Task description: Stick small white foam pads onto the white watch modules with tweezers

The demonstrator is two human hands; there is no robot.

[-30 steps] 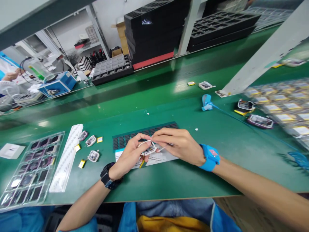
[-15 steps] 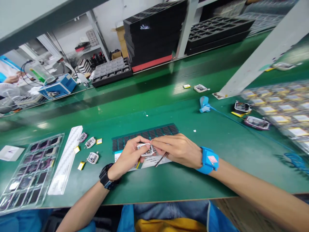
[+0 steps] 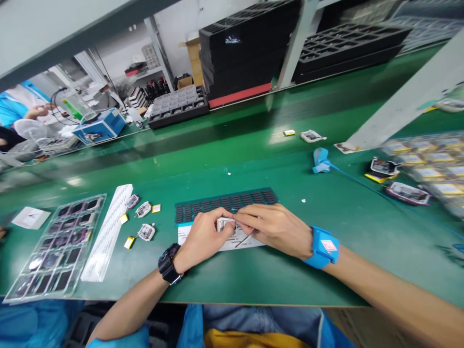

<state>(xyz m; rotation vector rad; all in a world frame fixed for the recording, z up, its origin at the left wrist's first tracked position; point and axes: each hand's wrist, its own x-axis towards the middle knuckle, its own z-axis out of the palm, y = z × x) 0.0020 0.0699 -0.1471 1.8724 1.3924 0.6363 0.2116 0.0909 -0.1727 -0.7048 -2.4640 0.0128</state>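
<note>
My left hand [image 3: 205, 233] is closed around a small white device case [image 3: 222, 223] with exposed electronics, its thumb lying over the front. My right hand [image 3: 275, 226] holds metal tweezers [image 3: 246, 239] pointing down to the left, while its fingertips meet the case's right edge. What those fingertips pinch there is too small to tell. Beneath both hands lies a white printed sheet [image 3: 232, 244]. Just behind them is a strip of dark pads [image 3: 226, 200] on a green backing.
Open cases [image 3: 146, 232] and yellow-edged batteries [image 3: 129, 242] lie left, beside a paper strip [image 3: 105, 237] and clear tray [image 3: 54, 246]. Right are more cases [image 3: 408, 193], a blue cord [image 3: 355, 181], a tray of batteries [image 3: 435, 166] and a slanted post [image 3: 395, 92]. A co-worker [image 3: 21, 104] sits far left.
The whole view has shifted, so the bench things appear farther right. Both hands stay together at the case. A yellow piece seen below the case earlier is now out of sight.
</note>
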